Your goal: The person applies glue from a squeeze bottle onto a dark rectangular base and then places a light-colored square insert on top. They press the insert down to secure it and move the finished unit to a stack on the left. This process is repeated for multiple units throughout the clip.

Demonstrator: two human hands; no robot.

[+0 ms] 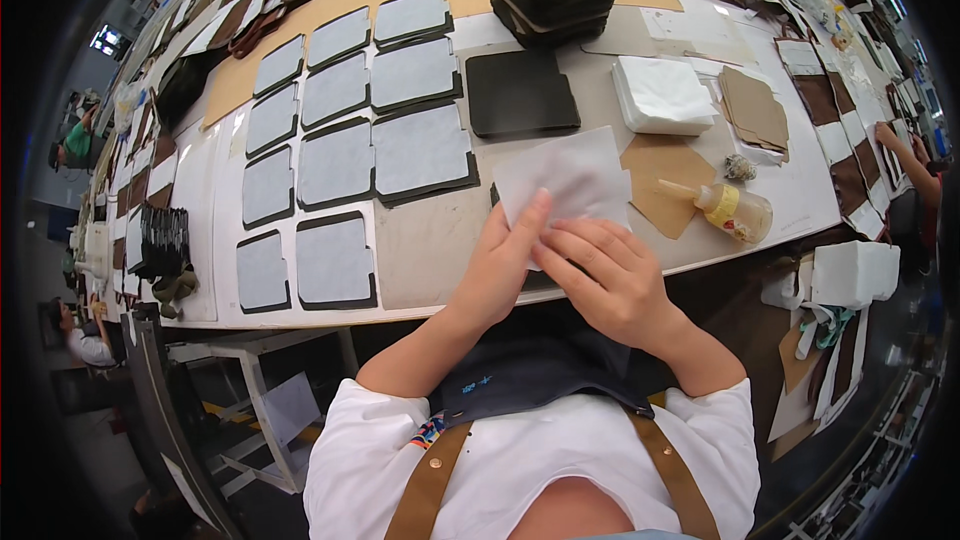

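Observation:
My hands meet over a thin white sheet (570,168) at the front edge of the table. My left hand (507,262) is closed on its lower edge, thumb on top and the other fingers hidden. My right hand (612,275) has its fingers pressed together at the same edge, beside the left thumb. Just beyond lies a dark flat panel (520,90) with a notched side. A brown card (668,185) lies right of the sheet, partly under the tip of a glue bottle (735,212) resting on its side. Behind it sits a stack of white sheets (662,95).
To the left, several dark panels topped with pale sheets (335,162) lie in rows. A tall stack of dark panels (553,0) stands at the back. Brown cards (755,110) and a small speckled lump (739,168) lie right. Other people work around the table's surroundings.

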